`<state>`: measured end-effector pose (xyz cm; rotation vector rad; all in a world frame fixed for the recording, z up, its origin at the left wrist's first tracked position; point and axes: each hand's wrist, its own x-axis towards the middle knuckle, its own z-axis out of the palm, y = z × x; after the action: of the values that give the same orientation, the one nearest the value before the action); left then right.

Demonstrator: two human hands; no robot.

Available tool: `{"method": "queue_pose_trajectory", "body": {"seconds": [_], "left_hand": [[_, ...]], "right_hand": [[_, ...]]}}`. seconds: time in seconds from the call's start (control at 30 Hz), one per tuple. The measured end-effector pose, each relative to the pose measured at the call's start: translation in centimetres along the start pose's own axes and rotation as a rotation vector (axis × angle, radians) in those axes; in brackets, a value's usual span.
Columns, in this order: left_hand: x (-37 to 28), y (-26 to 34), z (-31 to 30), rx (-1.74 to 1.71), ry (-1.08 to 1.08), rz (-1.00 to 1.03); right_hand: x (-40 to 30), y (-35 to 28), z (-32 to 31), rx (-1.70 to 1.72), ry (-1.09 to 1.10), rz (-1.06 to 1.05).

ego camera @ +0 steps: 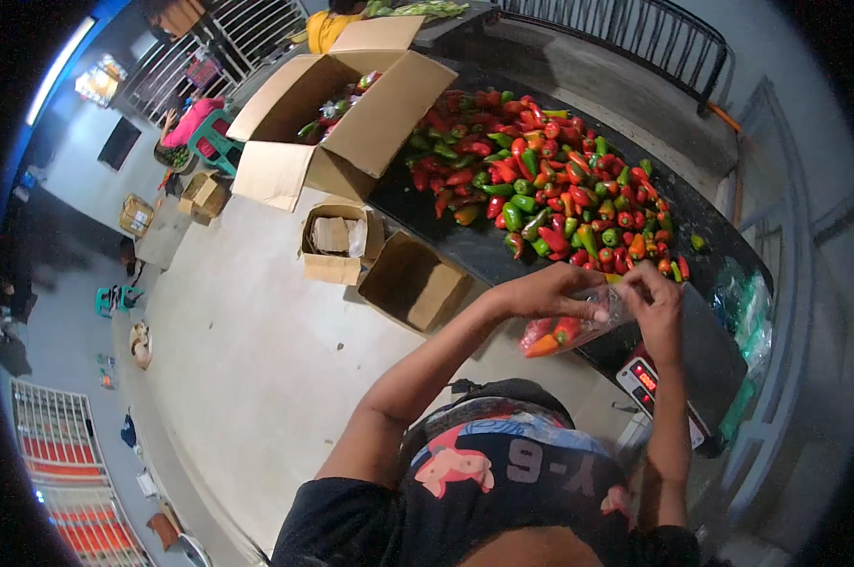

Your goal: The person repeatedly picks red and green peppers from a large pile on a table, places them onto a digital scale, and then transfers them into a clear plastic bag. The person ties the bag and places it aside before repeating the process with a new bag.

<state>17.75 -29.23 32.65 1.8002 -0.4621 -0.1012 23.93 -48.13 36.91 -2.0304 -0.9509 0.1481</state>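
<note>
Both my hands grip a clear plastic bag (584, 327) over the near edge of the dark table. My left hand (551, 292) pinches its side, and my right hand (652, 290) pinches its upper end with bent fingers. A few red and orange peppers (556, 336) lie in the bag's low end, which hangs to the left. Beyond my hands a broad heap of red, green and orange peppers (540, 181) covers much of the table (444, 234). Under my right forearm stands a digital scale (646, 386) with a lit red display and a dark platform (714, 347).
A large open cardboard box (359, 166) holding bagged peppers stands at the table's far left. Two smaller cartons, one with packed contents (342, 241) and one open (416, 283), sit beside the table. Green-tinted plastic bags (749, 319) lie right of the scale. A person in pink (193, 124) sits farther back.
</note>
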Motion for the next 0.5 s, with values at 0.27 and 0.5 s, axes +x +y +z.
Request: {"method": "queue_pose_trajectory", "body": {"seconds": [0.27,0.5], "left_hand": [[6.2,5.7,1.5,0.153,0.094,0.044],[9.7,6.1,0.1,-0.340,0.213,0.152]], "right_hand": [[-0.2,6.7,-4.4,0.256,-0.055,-0.191],[0.2,12.3,-1.3,0.324,-0.167,-0.054]]}}
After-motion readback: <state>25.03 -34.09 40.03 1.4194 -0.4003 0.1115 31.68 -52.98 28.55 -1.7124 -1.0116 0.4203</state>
